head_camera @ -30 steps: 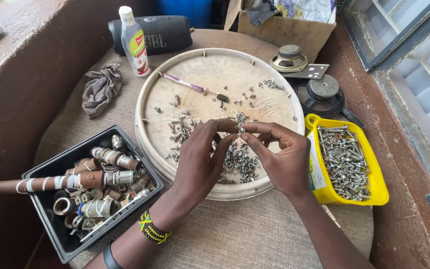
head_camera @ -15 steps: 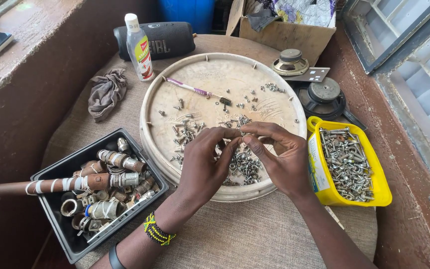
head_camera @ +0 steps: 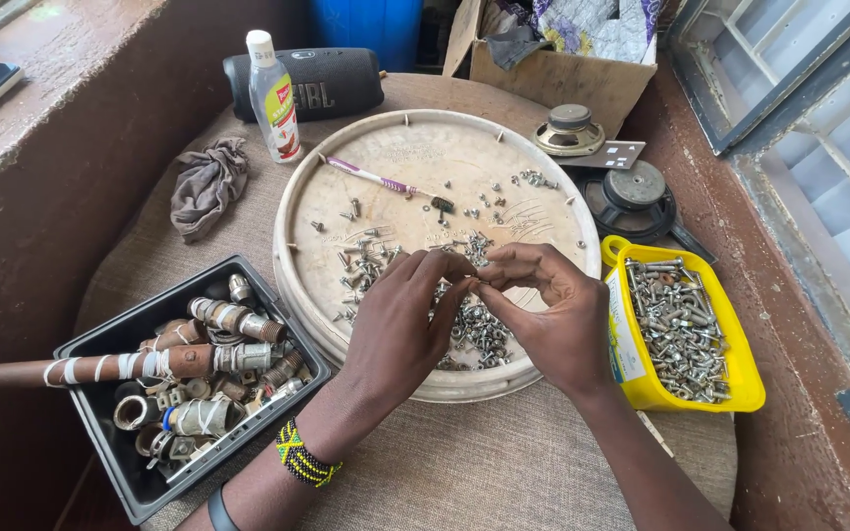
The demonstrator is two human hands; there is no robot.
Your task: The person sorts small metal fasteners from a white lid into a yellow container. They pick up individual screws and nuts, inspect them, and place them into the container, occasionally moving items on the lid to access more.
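My left hand [head_camera: 400, 324] and my right hand [head_camera: 548, 320] meet fingertip to fingertip over the near part of a round cream tray [head_camera: 297, 211]. Between the pinched fingers sits a small metal screw [head_camera: 477, 284], mostly hidden. Below the hands lies a heap of small screws and nuts [head_camera: 479, 329] on the tray. More screws are scattered across the tray's middle. A purple toothbrush [head_camera: 381, 179] lies on the tray's far side. My left wrist wears a yellow and black bead bracelet.
A yellow tub of bolts [head_camera: 686, 329] stands right of the tray. A black bin of pipe fittings [head_camera: 189, 379] with a long rusty pipe sits at the left. Behind are a rag [head_camera: 207, 185], a bottle [head_camera: 273, 96], a black speaker [head_camera: 332, 81], loose speaker drivers [head_camera: 632, 192] and a cardboard box [head_camera: 563, 69].
Both hands have dropped slightly toward the near rim of the tray, still pinched together on the small part. The view has shifted a little.
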